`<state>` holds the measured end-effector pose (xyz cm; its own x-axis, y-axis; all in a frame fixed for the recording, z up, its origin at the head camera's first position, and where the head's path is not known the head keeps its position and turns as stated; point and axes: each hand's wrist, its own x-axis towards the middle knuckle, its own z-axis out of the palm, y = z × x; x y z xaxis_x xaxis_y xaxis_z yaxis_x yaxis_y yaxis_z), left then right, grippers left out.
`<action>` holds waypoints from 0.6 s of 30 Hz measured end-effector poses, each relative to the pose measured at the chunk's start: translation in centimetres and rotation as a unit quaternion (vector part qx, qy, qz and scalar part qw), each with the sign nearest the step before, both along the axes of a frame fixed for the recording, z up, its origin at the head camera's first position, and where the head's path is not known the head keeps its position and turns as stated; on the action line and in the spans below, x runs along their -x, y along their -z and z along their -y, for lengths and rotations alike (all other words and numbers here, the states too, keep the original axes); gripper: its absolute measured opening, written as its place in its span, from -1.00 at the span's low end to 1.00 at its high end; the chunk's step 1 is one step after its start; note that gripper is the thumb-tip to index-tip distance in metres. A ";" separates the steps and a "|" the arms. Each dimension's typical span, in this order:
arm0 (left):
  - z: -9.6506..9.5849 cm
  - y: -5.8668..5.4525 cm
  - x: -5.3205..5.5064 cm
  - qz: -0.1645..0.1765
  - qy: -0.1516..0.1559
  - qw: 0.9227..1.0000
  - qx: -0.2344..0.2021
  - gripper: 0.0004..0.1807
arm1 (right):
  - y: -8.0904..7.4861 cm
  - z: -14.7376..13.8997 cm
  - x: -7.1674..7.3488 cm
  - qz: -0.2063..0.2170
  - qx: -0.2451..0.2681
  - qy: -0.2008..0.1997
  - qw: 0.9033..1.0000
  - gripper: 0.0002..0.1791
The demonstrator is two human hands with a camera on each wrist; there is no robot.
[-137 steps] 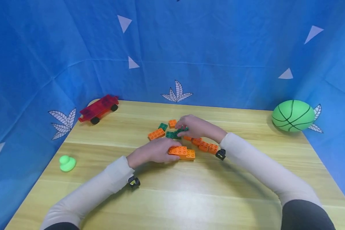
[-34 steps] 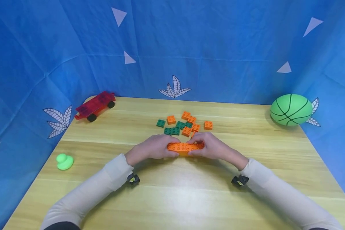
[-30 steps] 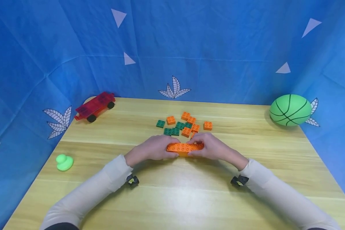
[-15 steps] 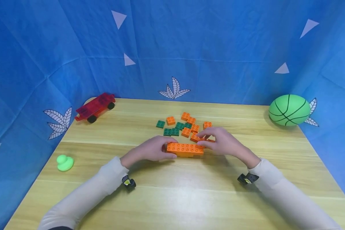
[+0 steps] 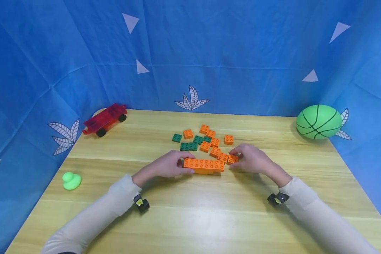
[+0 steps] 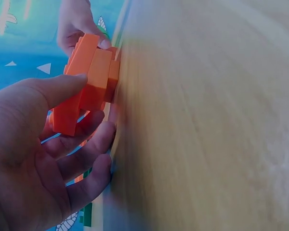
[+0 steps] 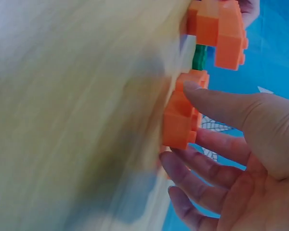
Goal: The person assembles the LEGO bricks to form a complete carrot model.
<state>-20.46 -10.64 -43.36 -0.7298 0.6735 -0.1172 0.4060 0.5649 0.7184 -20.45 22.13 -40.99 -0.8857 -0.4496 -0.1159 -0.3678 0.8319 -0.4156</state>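
Pinching one end of a long orange stack [image 5: 204, 166], the left hand [image 5: 169, 164] sets its thumb on the near side, fingers on the far side. The right hand [image 5: 253, 159] curves thumb and fingers either side of a small orange brick [image 5: 233, 159]; whether they grip it, I cannot tell. Green bricks [image 5: 193, 146] lie beyond the left fingers.

Loose bricks [image 5: 215, 151] are blocking passage behind and right of the stack [image 5: 204, 166]. Bare counter [image 5: 206, 215] is stretching between the sleeves [image 5: 96, 211], from the left one to the duck [image 5: 71, 181], and from the right hand [image 5: 251, 160] to the ball [image 5: 319, 122].
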 end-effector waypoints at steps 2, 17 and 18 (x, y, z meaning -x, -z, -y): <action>0.0 0.1 -0.1 -0.003 -0.002 1.000 0.005 -0.49 | 0.2 -0.1 0.0 -0.005 0.002 -0.001 1.000 -0.45; -0.1 0.1 -0.2 -0.011 -0.004 1.000 -0.001 -0.50 | -1.1 -0.1 -0.2 -0.009 0.007 0.009 1.000 -0.54; 0.0 0.1 -0.2 -0.007 -0.005 1.000 -0.003 -0.48 | -1.4 0.0 -0.3 -0.014 0.008 0.007 1.000 -0.55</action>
<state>-20.30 -10.62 -43.44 -0.7375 0.6674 -0.1030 0.4113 0.5648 0.7154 -20.15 22.17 -39.58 -0.8946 -0.4392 -0.0830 -0.3686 0.8300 -0.4187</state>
